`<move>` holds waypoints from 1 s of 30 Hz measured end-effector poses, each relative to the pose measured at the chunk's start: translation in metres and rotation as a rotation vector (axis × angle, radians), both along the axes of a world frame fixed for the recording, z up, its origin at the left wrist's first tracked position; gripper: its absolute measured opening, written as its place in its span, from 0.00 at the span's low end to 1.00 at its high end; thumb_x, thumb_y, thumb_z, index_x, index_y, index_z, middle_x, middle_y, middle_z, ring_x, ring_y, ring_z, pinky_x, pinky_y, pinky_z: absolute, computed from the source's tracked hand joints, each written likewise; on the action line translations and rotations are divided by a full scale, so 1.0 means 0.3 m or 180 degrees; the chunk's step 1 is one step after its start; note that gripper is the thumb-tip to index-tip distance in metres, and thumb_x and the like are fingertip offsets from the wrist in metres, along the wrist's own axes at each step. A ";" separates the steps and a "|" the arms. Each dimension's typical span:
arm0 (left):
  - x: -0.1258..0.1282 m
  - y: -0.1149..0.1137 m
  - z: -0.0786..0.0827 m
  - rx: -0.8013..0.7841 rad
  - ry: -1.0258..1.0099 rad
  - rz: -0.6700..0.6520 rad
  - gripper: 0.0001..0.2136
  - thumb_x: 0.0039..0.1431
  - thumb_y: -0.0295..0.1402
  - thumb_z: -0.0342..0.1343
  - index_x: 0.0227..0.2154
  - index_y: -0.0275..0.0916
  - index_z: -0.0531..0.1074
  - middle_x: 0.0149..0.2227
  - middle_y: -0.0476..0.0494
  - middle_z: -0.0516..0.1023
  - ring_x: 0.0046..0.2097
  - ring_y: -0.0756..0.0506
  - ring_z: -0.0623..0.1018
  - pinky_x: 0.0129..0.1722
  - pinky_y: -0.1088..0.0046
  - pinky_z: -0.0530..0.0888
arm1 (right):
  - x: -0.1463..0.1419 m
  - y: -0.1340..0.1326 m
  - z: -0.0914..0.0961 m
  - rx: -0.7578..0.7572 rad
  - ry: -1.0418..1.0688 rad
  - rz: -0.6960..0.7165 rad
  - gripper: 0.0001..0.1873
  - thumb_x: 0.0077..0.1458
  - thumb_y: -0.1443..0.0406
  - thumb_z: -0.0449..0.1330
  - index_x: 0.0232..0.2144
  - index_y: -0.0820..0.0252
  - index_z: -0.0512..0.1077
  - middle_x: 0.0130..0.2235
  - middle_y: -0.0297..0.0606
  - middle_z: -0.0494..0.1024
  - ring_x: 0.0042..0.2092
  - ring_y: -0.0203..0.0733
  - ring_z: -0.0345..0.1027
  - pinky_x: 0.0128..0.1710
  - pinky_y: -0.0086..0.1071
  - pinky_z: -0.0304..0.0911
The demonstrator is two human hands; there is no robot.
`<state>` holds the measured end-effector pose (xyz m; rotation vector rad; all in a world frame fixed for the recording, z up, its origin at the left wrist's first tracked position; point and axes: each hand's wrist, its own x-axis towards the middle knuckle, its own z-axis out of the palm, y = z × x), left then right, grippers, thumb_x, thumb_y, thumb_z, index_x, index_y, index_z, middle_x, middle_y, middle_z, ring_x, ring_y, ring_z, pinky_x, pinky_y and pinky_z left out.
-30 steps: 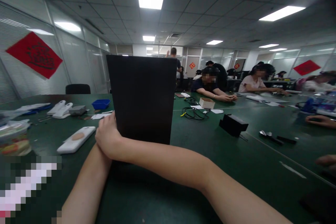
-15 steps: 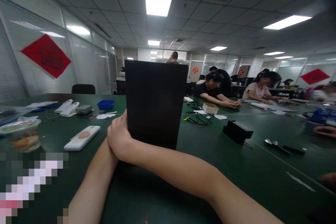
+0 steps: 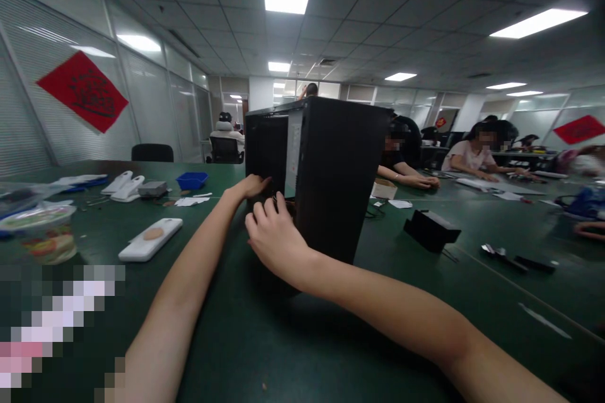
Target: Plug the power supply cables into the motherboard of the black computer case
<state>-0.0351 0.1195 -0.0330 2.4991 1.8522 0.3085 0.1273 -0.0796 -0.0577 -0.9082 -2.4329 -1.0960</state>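
Observation:
A black computer case point(image 3: 338, 182) stands on the green table point(image 3: 227, 340) in front of me, turned so that its open left side shows. Through that opening I see a pale metal panel with a label point(image 3: 293, 145) and a dark inside. My left hand point(image 3: 255, 187) grips the case at the far part of the open side, its fingertips partly lost against the black. Nearer to me, my right hand point(image 3: 276, 239) has its fingers bent over the lower edge of the opening. What lies behind the fingers is hidden.
Left lie a white power bank-like block point(image 3: 151, 239), a food cup point(image 3: 40, 233), a blue tray point(image 3: 191, 181) and a grey box point(image 3: 152, 189). Right are a black open box point(image 3: 431, 231) and dark strips point(image 3: 534, 263). Co-workers sit across the table.
The case has turned, swinging its open side into view. My crossed hands have come apart: the left is at the opening's far part, the right at its near lower edge.

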 end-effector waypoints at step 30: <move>0.175 -0.250 0.190 -0.1080 0.1331 -0.0184 0.29 0.61 0.53 0.52 0.55 0.36 0.77 0.55 0.34 0.78 0.52 0.38 0.78 0.44 0.71 0.72 | 0.655 0.409 -0.081 -0.0108 0.0020 -0.0519 0.25 0.72 0.56 0.47 0.33 0.65 0.76 0.29 0.49 0.81 0.32 0.40 0.74 0.33 0.35 0.49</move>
